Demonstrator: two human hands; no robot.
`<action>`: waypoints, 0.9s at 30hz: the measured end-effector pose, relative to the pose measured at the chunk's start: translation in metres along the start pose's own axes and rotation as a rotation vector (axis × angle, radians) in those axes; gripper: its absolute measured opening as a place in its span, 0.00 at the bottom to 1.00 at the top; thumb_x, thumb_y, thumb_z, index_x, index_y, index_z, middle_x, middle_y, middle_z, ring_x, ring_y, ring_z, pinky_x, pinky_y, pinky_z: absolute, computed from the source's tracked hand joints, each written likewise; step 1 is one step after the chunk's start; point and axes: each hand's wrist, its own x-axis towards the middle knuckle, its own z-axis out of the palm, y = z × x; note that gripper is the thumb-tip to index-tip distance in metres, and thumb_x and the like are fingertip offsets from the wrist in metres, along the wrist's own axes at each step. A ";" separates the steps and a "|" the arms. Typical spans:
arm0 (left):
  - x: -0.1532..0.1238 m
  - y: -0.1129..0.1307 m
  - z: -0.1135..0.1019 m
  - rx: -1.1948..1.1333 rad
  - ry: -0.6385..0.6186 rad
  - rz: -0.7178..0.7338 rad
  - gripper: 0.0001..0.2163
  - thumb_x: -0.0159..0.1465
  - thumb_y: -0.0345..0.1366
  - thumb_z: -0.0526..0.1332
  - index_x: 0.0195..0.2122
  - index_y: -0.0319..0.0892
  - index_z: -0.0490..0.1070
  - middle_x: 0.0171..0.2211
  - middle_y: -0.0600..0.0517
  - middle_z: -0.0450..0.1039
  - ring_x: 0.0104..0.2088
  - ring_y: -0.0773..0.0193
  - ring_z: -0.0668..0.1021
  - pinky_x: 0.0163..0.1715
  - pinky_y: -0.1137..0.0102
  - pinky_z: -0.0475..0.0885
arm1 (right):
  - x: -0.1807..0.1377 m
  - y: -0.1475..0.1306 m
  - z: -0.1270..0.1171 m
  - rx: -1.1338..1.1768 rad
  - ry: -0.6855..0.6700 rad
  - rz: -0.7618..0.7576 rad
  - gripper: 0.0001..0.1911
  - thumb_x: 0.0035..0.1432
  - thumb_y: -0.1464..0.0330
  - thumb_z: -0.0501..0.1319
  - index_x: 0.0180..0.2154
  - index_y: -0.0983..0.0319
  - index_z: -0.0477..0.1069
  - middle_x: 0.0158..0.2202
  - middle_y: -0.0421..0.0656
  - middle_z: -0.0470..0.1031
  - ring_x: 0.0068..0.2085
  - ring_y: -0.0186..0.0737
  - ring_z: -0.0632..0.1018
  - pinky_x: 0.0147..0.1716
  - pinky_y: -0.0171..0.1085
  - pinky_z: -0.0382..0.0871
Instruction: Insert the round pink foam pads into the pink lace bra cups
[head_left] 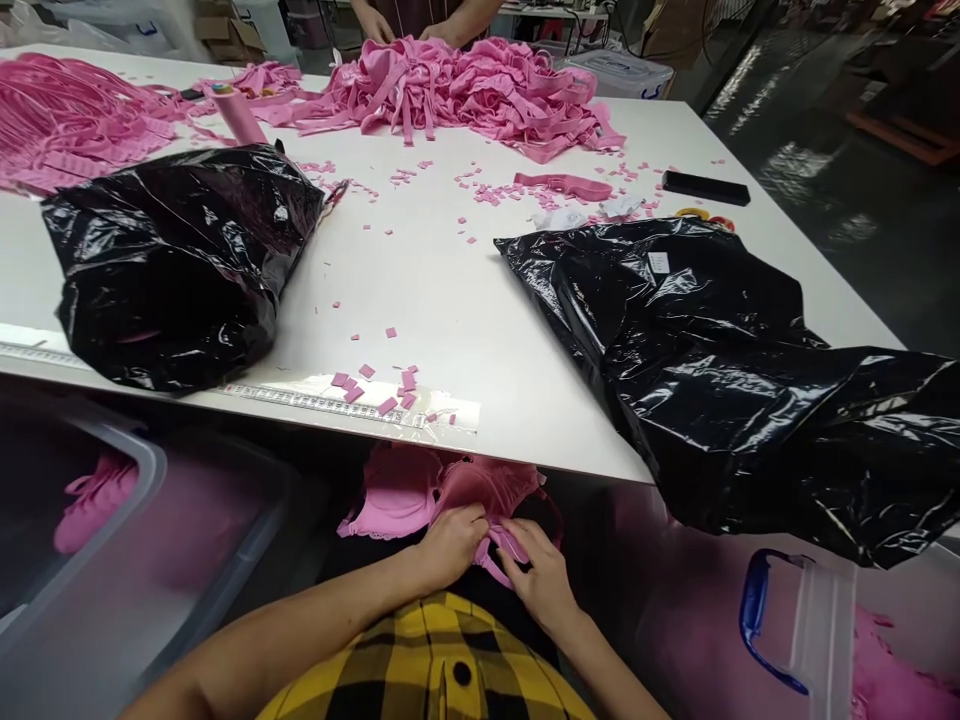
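A white bench [420, 285] stands ahead of the left hand [452, 546] and right hand [541, 574]; to their right, a black plastic bag [712, 340] overhangs its edge. Both hands pinch the near part of a pink bra [397, 497]. Pink scraps [387, 406] lie ahead.

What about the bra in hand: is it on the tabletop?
No, the left hand and right hand hold the bra below the edge of the white table.
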 end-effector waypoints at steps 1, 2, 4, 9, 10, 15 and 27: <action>0.000 0.000 0.000 -0.001 0.003 -0.002 0.13 0.64 0.27 0.48 0.27 0.38 0.70 0.27 0.50 0.68 0.28 0.65 0.69 0.29 0.71 0.63 | 0.002 0.001 -0.001 -0.002 -0.023 -0.027 0.15 0.57 0.74 0.55 0.46 0.60 0.68 0.39 0.48 0.72 0.41 0.42 0.75 0.40 0.41 0.74; 0.000 0.001 -0.001 -0.002 0.006 -0.005 0.13 0.64 0.27 0.48 0.27 0.38 0.70 0.27 0.50 0.68 0.28 0.65 0.69 0.29 0.71 0.63 | 0.004 0.002 -0.002 -0.006 -0.046 -0.062 0.14 0.57 0.75 0.55 0.45 0.60 0.68 0.38 0.47 0.72 0.39 0.41 0.75 0.38 0.40 0.74; 0.000 0.002 -0.002 -0.003 0.009 -0.011 0.14 0.64 0.27 0.48 0.26 0.37 0.70 0.27 0.50 0.68 0.28 0.65 0.69 0.28 0.71 0.64 | 0.009 0.004 -0.005 -0.021 -0.094 -0.152 0.13 0.58 0.76 0.53 0.43 0.60 0.69 0.35 0.46 0.72 0.37 0.40 0.74 0.36 0.38 0.73; 0.001 0.004 -0.004 -0.005 0.020 -0.042 0.12 0.63 0.27 0.50 0.26 0.37 0.70 0.27 0.50 0.69 0.28 0.64 0.70 0.29 0.70 0.65 | 0.017 0.010 -0.011 -0.110 -0.162 -0.353 0.14 0.57 0.79 0.52 0.44 0.65 0.68 0.33 0.48 0.71 0.33 0.39 0.73 0.31 0.36 0.72; 0.001 0.005 -0.004 -0.005 0.024 -0.053 0.12 0.63 0.27 0.50 0.26 0.37 0.70 0.27 0.49 0.69 0.28 0.64 0.71 0.29 0.70 0.65 | 0.018 0.011 -0.011 -0.132 -0.165 -0.369 0.14 0.57 0.79 0.52 0.44 0.65 0.68 0.32 0.48 0.71 0.33 0.39 0.72 0.30 0.36 0.72; -0.001 0.013 -0.009 -0.047 0.091 -0.187 0.10 0.62 0.27 0.50 0.31 0.37 0.70 0.32 0.47 0.70 0.33 0.62 0.73 0.34 0.69 0.68 | 0.021 0.013 -0.008 -0.134 -0.153 -0.385 0.14 0.56 0.80 0.51 0.42 0.64 0.69 0.32 0.48 0.71 0.33 0.40 0.72 0.30 0.37 0.72; 0.005 0.025 -0.009 -0.054 0.149 -0.394 0.07 0.57 0.27 0.53 0.27 0.38 0.70 0.31 0.48 0.71 0.33 0.62 0.74 0.33 0.70 0.67 | 0.014 0.005 0.006 0.013 -0.003 -0.156 0.14 0.55 0.77 0.52 0.38 0.60 0.73 0.33 0.46 0.75 0.34 0.39 0.75 0.34 0.38 0.72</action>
